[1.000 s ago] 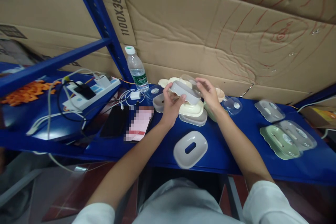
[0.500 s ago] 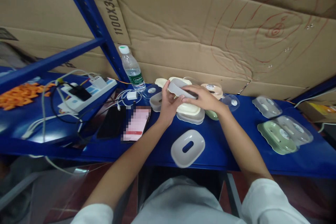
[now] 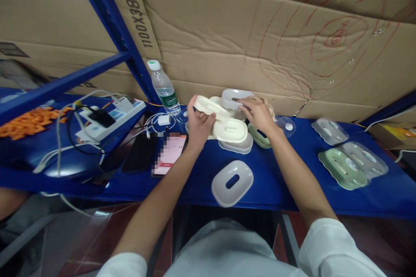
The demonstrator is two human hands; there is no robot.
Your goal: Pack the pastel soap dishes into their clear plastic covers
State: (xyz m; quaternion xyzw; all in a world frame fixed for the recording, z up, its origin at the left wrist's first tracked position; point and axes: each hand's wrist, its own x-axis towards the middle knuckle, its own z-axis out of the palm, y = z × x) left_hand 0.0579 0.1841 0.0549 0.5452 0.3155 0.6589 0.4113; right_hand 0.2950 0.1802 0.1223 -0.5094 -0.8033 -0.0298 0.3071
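My left hand (image 3: 198, 129) grips a cream soap dish part (image 3: 211, 107), tilted above the pile. My right hand (image 3: 260, 113) has its fingers at the slot of a grey soap dish (image 3: 229, 95) at the back of the pile. Below them, a cream piece with a raised middle bar (image 3: 230, 131) rests on a grey wavy-edged piece (image 3: 238, 146). Beside it, partly under my right forearm, sits a green piece (image 3: 259, 136). Closer to me, an oval grey dish with a slot (image 3: 237, 173) lies on the blue table (image 3: 195, 190).
Left of the pile are a water bottle (image 3: 164, 88), a phone (image 3: 169, 156), a white charger (image 3: 164, 119) and a power strip (image 3: 112, 122) with cables. Orange pieces (image 3: 29, 121) lie far left. At right are green (image 3: 342, 168) and grey soap dishes (image 3: 329, 131). Cardboard (image 3: 211, 30) stands behind.
My hands have moved apart. The grey dish has gone up and back with my right hand, and my left hand has taken hold of a cream part.
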